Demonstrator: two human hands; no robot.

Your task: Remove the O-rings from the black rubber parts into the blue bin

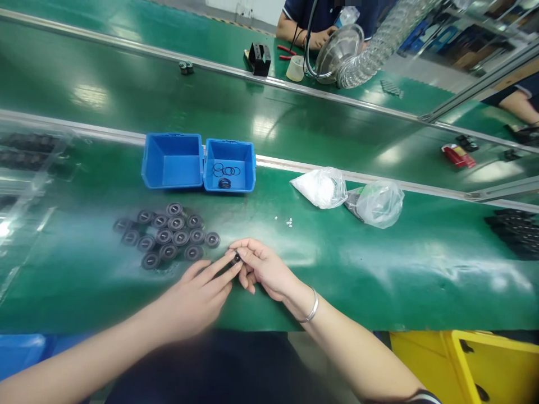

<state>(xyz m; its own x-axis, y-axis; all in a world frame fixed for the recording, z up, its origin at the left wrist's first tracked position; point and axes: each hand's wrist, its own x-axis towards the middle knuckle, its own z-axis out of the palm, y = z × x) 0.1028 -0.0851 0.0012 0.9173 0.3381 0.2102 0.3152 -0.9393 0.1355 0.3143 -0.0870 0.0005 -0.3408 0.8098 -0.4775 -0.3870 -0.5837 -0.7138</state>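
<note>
My left hand (204, 292) and my right hand (267, 269) meet over the near half of the green bench. Between their fingertips is a small dark part (236, 258), mostly covered by the fingers, so its full shape is hidden. The thumb and fingers of my right hand close on it, while the long fingers of my left hand press against it from the other side. Left of my hands lie several round black parts (181, 238), each with a slot-like mark at its centre. A few tiny white pieces (289, 222) rest beyond my right hand.
Behind the round parts stand a blue bin (172, 182) and a second blue bin (213, 185) with black rings (224, 183). Two plastic bags, one with white contents (320, 188), lie to the right. Across the bench, a person sits near a clear duct (379, 50).
</note>
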